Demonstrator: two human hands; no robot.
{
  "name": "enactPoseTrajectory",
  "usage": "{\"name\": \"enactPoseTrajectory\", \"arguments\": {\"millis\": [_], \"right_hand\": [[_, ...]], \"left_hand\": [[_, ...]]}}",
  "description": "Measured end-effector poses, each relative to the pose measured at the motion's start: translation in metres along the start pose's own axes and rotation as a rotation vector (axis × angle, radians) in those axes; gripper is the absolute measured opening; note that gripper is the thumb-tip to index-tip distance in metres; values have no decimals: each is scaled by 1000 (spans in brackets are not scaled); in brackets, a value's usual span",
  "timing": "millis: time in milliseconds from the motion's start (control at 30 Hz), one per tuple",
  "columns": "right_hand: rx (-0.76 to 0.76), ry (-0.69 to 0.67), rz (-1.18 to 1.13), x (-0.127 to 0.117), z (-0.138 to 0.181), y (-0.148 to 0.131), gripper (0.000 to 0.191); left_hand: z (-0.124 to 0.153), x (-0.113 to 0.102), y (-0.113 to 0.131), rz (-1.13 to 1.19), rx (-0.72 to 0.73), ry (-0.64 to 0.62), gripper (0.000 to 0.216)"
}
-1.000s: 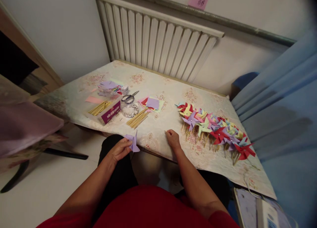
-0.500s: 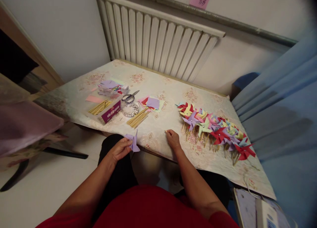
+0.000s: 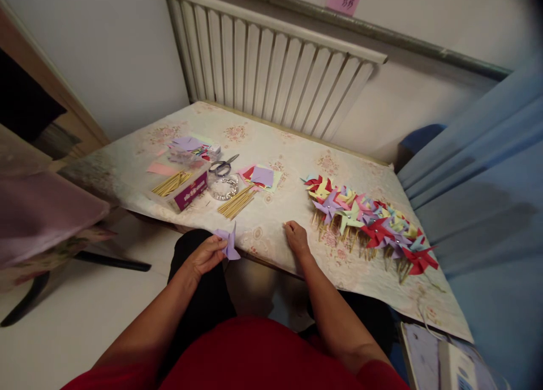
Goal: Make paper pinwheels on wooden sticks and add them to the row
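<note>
My left hand [image 3: 208,253] pinches a purple paper pinwheel [image 3: 230,244] just off the table's front edge, above my leg. My right hand [image 3: 297,236] rests on the tablecloth, fingers curled closed; what lies inside them, if anything, is hidden. A loose bundle of thin wooden sticks [image 3: 236,202] lies between the hands, farther back. Behind it are stacked coloured paper squares [image 3: 262,177] and a clear round dish of shiny pins [image 3: 224,187]. To the right of my right hand, finished pinwheels on sticks [image 3: 351,217] lie in overlapping rows, red, yellow, purple, pink and green.
At the left stand a clear box with a purple label [image 3: 190,193] holding sticks, dark-handled scissors [image 3: 220,167] and more paper sheets [image 3: 186,144]. A radiator [image 3: 271,68] runs behind the table, and a blue curtain [image 3: 500,198] hangs on the right.
</note>
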State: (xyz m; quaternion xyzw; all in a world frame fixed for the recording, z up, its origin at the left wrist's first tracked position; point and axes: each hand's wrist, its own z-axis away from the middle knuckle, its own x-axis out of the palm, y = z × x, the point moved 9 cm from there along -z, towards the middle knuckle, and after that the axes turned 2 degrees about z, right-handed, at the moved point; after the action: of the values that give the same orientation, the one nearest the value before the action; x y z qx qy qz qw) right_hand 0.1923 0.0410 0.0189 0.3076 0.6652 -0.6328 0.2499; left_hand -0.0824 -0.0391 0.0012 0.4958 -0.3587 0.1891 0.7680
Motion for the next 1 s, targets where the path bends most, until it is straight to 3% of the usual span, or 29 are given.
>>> {"name": "enactPoseTrajectory", "arguments": {"millis": [333,1000], "right_hand": [[-21,8,-79,-1,2,1,26],[-16,26,-22,-2,2,1,27]], "left_hand": [[0,0,-1,11,-5,-7,27],[-2,-3,-2,-4,8,-22,26]]}}
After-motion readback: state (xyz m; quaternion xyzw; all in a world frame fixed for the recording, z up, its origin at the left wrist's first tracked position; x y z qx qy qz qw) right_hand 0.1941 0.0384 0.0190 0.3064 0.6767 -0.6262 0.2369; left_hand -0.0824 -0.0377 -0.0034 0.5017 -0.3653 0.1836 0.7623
